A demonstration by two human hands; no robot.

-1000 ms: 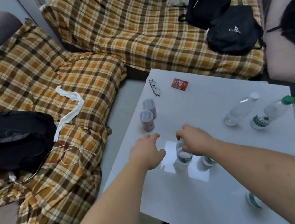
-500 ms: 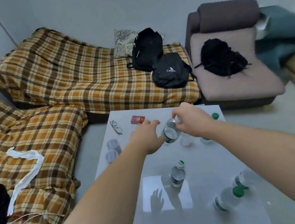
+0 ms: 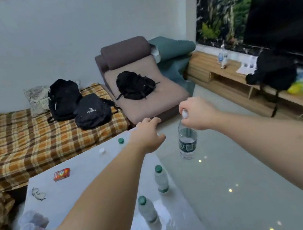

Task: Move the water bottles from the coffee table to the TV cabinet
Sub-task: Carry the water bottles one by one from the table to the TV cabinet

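My right hand [image 3: 196,114] grips a clear water bottle [image 3: 187,142] by its white cap, and the bottle hangs over the floor just right of the white coffee table [image 3: 73,180]. My left hand [image 3: 148,135] hovers beside it, fingers loosely apart, holding nothing. Two green-capped bottles [image 3: 161,179] [image 3: 147,210] stand on the table near its right edge. Farther back lie a white-capped bottle [image 3: 102,150] and a green-capped one [image 3: 121,140]. The wooden TV cabinet [image 3: 218,77] runs along the right wall with bottles [image 3: 223,58] standing on it.
On the table lie a red card box [image 3: 61,174], glasses [image 3: 38,194] and two stacked cups [image 3: 33,227]. Black backpacks sit on the plaid sofa [image 3: 81,106], on the armchair [image 3: 135,84] and on the cabinet [image 3: 273,70]. A dark TV [image 3: 286,18] stands above the cabinet.
My right hand has lifted the bottle off the table and carried it right, over the floor. My view has swung right, bringing the TV cabinet into sight.
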